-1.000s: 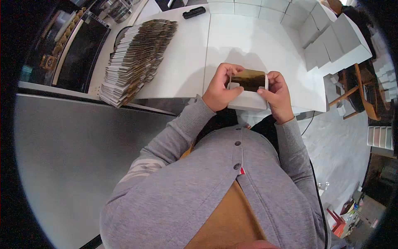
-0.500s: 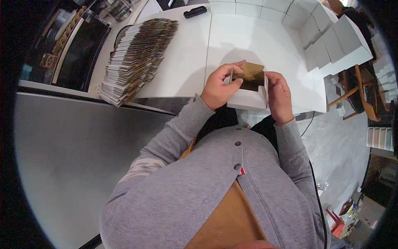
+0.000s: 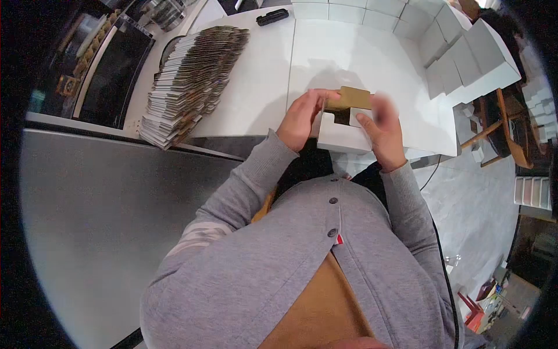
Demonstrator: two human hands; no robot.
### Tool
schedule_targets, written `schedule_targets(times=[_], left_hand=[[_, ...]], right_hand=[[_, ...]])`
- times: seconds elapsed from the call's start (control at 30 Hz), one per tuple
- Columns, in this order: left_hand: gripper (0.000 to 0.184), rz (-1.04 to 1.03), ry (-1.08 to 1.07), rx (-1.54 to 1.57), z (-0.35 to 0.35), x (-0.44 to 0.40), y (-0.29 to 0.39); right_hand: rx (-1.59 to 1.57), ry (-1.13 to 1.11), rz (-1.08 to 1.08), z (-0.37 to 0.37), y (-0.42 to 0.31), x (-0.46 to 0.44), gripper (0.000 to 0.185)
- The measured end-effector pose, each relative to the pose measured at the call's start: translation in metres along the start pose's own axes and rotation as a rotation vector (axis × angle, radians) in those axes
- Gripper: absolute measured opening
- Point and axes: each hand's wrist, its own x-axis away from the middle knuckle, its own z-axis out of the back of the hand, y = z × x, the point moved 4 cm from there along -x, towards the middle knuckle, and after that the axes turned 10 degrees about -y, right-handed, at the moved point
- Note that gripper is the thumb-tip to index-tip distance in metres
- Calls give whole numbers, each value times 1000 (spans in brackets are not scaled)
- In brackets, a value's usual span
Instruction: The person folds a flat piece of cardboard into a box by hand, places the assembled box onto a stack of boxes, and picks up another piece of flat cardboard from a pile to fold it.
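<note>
A white box (image 3: 344,138) with a brown inside lies at the table's front edge, its top open and a brown flap raised at the far side. My left hand (image 3: 300,116) rests along the box's left side, fingers reaching to its far left corner. On the right, my right hand (image 3: 383,129) has its thumb on a small white flap folded inward over the opening; its fingers are blurred beyond the right side. The inside of the box is dark.
Many flattened cartons (image 3: 195,84) lie in a fanned stack on the left of the white table (image 3: 325,49). A black object (image 3: 272,17) is at the back. White boxes (image 3: 465,64) line the back and right edges. A wooden chair (image 3: 504,131) stands at right.
The brown far flap has come up higher. The right side flap has folded inward under my right thumb. My left hand has moved off the front and straightened its fingers.
</note>
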Motion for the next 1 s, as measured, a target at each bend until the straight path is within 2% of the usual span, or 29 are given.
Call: schedule_targets(times=[0.17, 0.37, 0.5, 0.7, 0.87, 1.0], left_hand=[[26, 54, 13, -18, 3, -1, -1], [27, 40, 9, -193, -4, -3, 11], [32, -112, 25, -348, -3, -9, 0], [30, -94, 93, -137, -10, -10, 1], [28, -13, 21, -290, -2, -12, -7], [32, -95, -132, -236, 0, -11, -13]], right_hand=[[-93, 24, -81, -1, -2, 0, 49], [-35, 15, -44, 4, 10, 1, 47], [-7, 23, 16, 4, 10, -1, 44], [12, 1, 13, 4, 7, 0, 43], [21, 29, 32, 0, 1, 0, 35], [77, -151, 68, -2, -1, 2, 29]])
